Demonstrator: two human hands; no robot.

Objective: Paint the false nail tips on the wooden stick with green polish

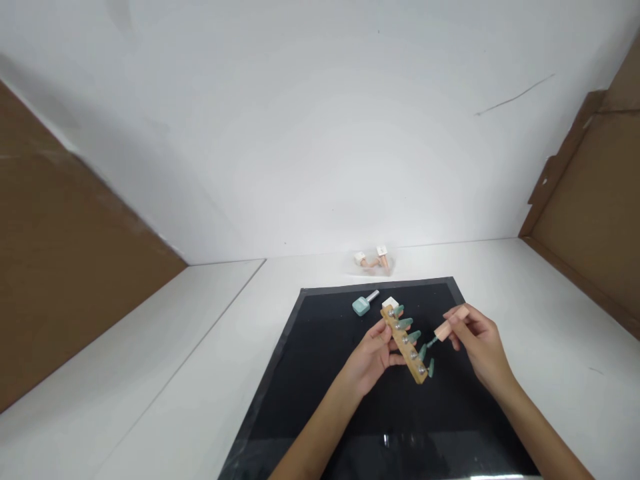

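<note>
My left hand point(373, 357) grips a narrow wooden nail tip stand point(407, 352), holding it tilted above the black mat. Several green nail tips point(414, 336) stick out from its right side on small metal knobs. Between the fingers of my right hand point(477, 340) is a nail polish brush with a pale pink wooden-looking handle point(451, 325). Its green-coated bristles point(433, 342) point left, close to or touching one of the lower tips; I cannot tell which. Just behind the stand sits a white square object point(391, 303), partly hidden.
A teal bottle with a silver cap point(362, 306) lies on the black mat point(300, 373). Against the wall, a clear tray point(350, 272) holds pink-handled pieces with white square ends point(382, 251). Brown cardboard panels stand at left point(65, 247) and right point(595, 200).
</note>
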